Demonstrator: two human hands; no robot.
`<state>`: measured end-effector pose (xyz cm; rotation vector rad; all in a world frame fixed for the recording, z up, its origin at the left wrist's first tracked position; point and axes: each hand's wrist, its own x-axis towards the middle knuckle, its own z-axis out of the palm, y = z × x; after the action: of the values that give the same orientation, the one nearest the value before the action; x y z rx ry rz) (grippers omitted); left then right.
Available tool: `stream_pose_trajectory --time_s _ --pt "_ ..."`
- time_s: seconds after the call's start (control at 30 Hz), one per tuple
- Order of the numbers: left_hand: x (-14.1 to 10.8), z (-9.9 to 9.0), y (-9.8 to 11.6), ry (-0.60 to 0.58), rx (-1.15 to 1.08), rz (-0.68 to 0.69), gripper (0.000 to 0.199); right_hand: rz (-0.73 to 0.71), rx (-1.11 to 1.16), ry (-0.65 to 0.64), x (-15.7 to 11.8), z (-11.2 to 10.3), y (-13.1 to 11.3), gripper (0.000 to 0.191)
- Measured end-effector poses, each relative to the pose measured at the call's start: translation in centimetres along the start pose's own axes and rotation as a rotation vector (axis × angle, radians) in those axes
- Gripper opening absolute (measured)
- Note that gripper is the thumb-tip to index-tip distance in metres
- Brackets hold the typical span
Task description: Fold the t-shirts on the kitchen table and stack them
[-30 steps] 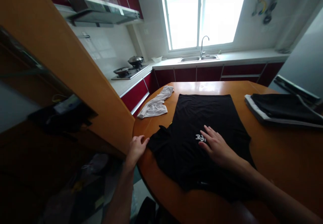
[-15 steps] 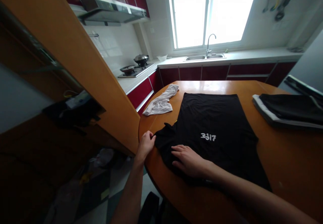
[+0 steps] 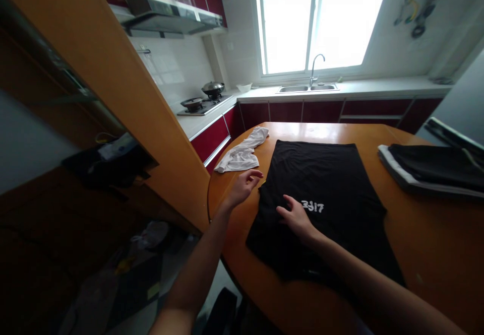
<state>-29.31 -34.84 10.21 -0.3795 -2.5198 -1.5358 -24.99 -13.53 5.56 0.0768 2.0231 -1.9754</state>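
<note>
A black T-shirt (image 3: 325,174) with white lettering lies spread on the wooden table (image 3: 427,254). Its left sleeve lies flat toward the near left edge. My left hand (image 3: 245,186) is raised just left of the shirt's side, fingers apart and bent, holding nothing. Over the shirt, left of the lettering, my right hand (image 3: 297,216) hovers with thumb and fingers parted and nothing between them.
A crumpled white cloth (image 3: 242,154) lies at the table's back left. Folded dark and white clothes (image 3: 434,169) are stacked at the right. Beyond are a stove with pans (image 3: 214,89), a sink (image 3: 302,88) and a window. A wooden partition (image 3: 151,123) stands at the left.
My left hand has let go of the sleeve and moved up and right. The sleeve now lies folded in closer to the shirt. My right hand has lifted off the cloth and moved slightly right.
</note>
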Motion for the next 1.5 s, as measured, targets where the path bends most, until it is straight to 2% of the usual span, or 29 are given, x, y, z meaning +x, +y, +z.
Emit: stream_pose_trajectory --time_s 0.07,0.13,0.27,0.47,0.73,0.87,1.2,1.33,1.43,1.5 --pt "1.2 -0.7 -2.5 0.009 0.116 -0.028 0.027 -0.050 -0.046 0.004 0.0 0.0 0.3 0.074" --pt "1.8 -0.9 -4.5 -0.039 0.157 -0.048 0.026 -0.115 -0.122 -0.027 -0.1 -0.1 0.1 0.066" --pt "1.5 -0.3 -6.3 -0.122 0.221 -0.008 0.021 -0.229 -0.261 -0.076 -0.4 -0.3 -1.0 0.058" --pt "1.6 0.6 -6.8 -0.127 0.257 0.046 0.015 -0.414 -0.347 -0.030 -0.7 -1.0 -1.7 0.055" --pt "3.4 1.3 -7.3 -0.249 0.168 0.077 0.020 -0.501 -0.556 0.035 0.1 -1.6 1.8 0.046" --pt "4.0 1.6 -7.6 -0.286 0.170 0.094 0.019 -0.533 -0.610 0.031 -0.2 -1.6 2.4 0.044" --pt "3.5 2.3 -8.1 -0.239 0.228 0.097 0.021 -0.492 -0.867 0.034 -1.1 -2.1 1.4 0.055" --pt "3.5 2.3 -8.1 -0.239 0.247 0.095 0.021 -0.469 -1.049 0.060 -1.8 -2.2 1.0 0.057" --pt "3.4 2.4 -8.0 -0.237 0.263 0.102 0.020 -0.550 -1.196 0.069 -3.2 -1.2 0.5 0.052" --pt "3.4 2.4 -7.9 -0.232 0.272 0.110 0.020 -0.668 -1.225 -0.036 -4.3 0.0 0.1 0.050"
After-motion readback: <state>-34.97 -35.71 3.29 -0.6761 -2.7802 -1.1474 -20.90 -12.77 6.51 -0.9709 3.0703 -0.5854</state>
